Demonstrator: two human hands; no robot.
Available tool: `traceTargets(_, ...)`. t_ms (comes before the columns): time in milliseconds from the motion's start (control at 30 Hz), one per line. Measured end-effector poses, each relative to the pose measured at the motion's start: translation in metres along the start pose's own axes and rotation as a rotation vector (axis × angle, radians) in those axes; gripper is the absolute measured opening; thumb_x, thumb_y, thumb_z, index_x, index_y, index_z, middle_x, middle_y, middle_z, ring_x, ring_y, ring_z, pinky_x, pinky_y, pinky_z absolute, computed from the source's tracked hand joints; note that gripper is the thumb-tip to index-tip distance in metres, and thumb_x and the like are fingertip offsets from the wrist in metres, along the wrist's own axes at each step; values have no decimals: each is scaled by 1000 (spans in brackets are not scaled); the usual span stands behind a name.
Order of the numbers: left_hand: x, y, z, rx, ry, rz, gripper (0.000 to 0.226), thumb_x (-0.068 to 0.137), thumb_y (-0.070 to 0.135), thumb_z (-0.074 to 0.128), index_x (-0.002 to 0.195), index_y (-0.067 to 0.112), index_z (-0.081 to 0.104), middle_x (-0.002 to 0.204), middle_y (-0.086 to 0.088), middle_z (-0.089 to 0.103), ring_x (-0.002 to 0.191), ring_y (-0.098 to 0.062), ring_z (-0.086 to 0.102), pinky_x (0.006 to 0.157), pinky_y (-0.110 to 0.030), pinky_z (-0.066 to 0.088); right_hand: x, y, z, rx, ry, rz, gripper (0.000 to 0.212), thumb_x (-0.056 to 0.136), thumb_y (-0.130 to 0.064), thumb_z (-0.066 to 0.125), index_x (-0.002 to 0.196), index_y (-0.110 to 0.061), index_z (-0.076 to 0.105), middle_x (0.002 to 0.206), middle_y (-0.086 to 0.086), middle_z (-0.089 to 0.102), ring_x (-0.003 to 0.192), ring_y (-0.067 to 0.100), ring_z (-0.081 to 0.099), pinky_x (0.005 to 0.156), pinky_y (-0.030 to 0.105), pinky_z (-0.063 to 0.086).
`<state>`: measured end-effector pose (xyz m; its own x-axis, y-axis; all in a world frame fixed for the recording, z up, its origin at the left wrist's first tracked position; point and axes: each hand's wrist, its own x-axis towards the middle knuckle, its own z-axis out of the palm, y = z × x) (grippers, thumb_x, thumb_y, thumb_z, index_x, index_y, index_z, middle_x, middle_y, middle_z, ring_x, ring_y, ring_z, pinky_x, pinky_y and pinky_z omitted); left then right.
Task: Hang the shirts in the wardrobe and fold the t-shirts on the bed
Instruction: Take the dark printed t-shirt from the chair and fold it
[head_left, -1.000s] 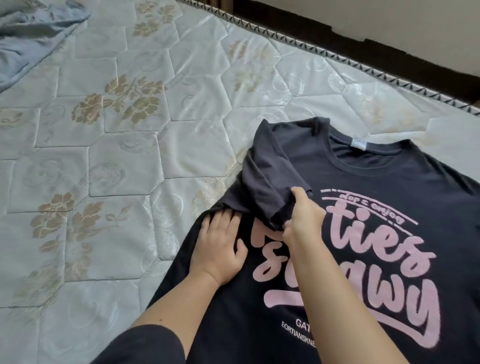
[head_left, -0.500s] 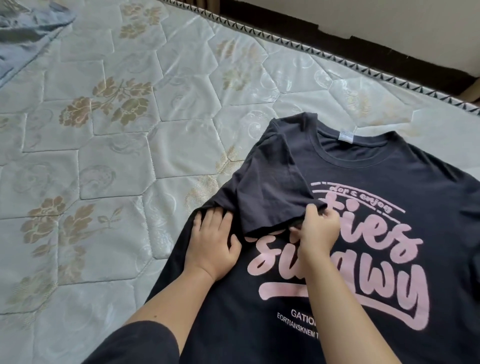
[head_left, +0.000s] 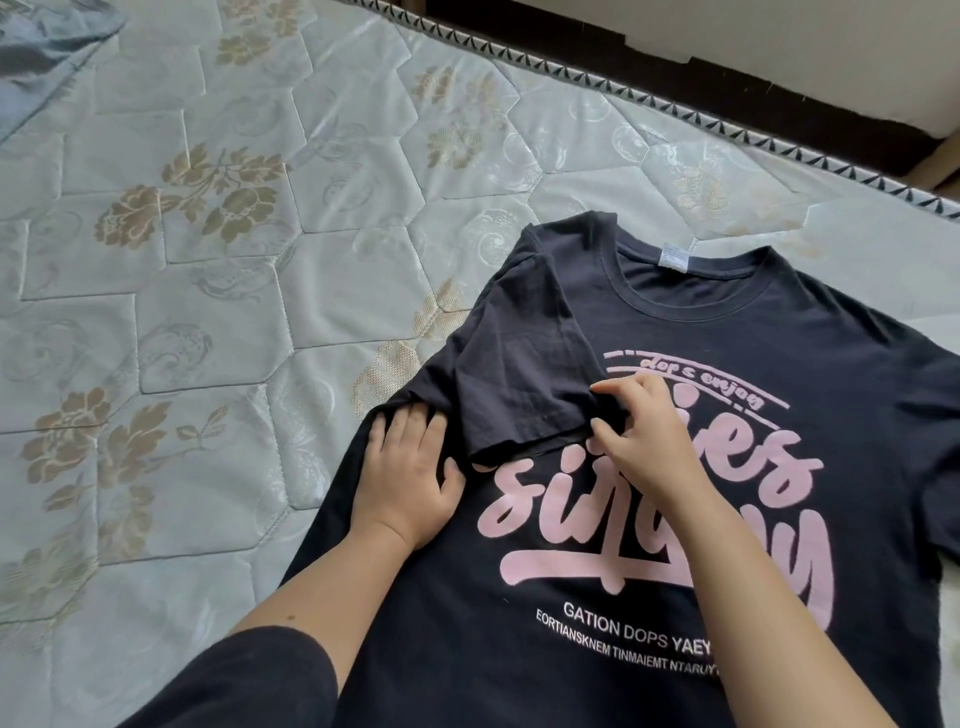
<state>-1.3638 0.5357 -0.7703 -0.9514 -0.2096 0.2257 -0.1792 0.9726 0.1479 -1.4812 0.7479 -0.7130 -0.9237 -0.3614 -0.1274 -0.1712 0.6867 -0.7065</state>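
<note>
Left hand (head_left: 408, 478) flat, fingers straight, pressing the black t-shirt (head_left: 857, 374) near its side edge; right hand (head_left: 644, 436) just beyond, fingertips pinching the hem of the sleeve (head_left: 524, 374), folded inward over the pink print; t-shirt spread face up on the quilted bed (head_left: 208, 338); grey cloth (head_left: 47, 47) at far left corner.

Black t-shirt (head_left: 779, 364), pink print up, flat on mattress (head_left: 260, 312), sleeve (head_left: 524, 374) folded inward.

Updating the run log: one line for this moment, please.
left hand presses t-shirt flat | right hand pinches folded sleeve | on mattress
</note>
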Motion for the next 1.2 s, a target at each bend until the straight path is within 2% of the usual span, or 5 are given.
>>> traceTargets(133, 1, 1, -3, 6, -24, -6, 45, 72, 32, 38, 109, 9, 43, 104, -20, 64, 104, -29, 41, 94, -53, 44, 2, 3, 2, -138, 91, -29, 21, 87, -9, 59, 108, -10, 62, 107, -2, 47, 85, 15, 49, 71, 27, 38)
traceTargets(267, 1, 1, -2, 4, -15, 3, 44, 72, 32, 38, 109, 8, 43, 104, -21, 63, 105, -29, 41, 99, -49, 28, 3, 8, -2, -220, -16, -107, 32, 81, -5, 60, 112, -11, 59, 110, 1, 46, 87, 20, 51, 70, 28, 41)
traceTargets(700, 1, 1, -5, -7, -44, -8, 44, 73, 31, 37, 109, 7, 43, 104, -22, 62, 103, -30, 41, 97, -50, 31, 6, 13, 8, 144, 154, 42, 34, 77, 8, 53, 102, -15, 60, 100, -7, 52, 77, 3, 48, 71, 11, 39)
traceTargets(1000, 1, 3, -8, -11, -39, -7, 43, 73, 31, 37, 109, 7, 42, 100, -21, 63, 100, -29, 41, 96, -51, 36, 5, 13, 0, 219, 338, -13, 27, 88, 3, 50, 97, -17, 65, 89, -5, 63, 83, 16, 57, 81, 28, 44)
traceTargets(1200, 3, 5, -12, -16, -77, -16, 42, 73, 31, 37, 108, 8, 42, 97, -20, 63, 98, -28, 41, 89, -54, 47, 2, 24, -2, -142, 322, 90, 20, 83, -1, 52, 99, -11, 61, 92, -3, 56, 97, 24, 53, 82, 31, 24)
